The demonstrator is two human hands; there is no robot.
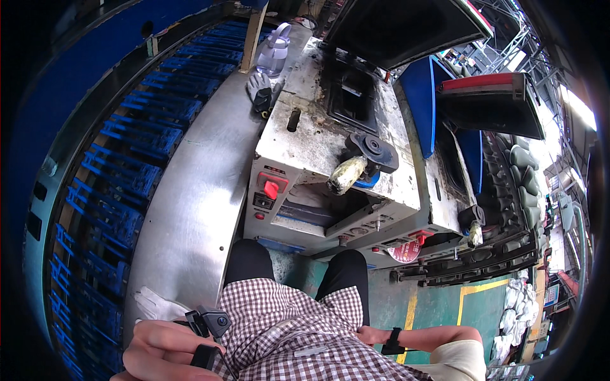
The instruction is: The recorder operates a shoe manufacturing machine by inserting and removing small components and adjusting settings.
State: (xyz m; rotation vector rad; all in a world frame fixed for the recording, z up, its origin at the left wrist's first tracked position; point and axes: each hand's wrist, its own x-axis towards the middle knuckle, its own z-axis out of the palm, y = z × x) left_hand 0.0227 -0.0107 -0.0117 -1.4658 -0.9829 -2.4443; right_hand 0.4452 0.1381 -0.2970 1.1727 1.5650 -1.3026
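Note:
At the lower left, my left hand (168, 352) is close to view with its fingers curled closed. A small black camera (215, 322) with a dark band sits against those fingers; whether it is gripped or strapped on is unclear. A white glove (157, 305) lies on the metal table just beyond this hand. My right hand (370, 335) rests against my brown-and-white checked apron (292, 317) near the hip, its fingers mostly hidden. Around my right wrist is a black strap (392, 343). No object shows in that hand.
A soiled white machine (305, 136) with a raised dark lid, a red switch (271, 189) and a wrapped handle (347, 175) stands ahead. Left of it runs a metal table (184, 209) bearing a grey glove (259, 92) and a clear bottle (273, 57). Blue slatted racks (114, 184) flank it.

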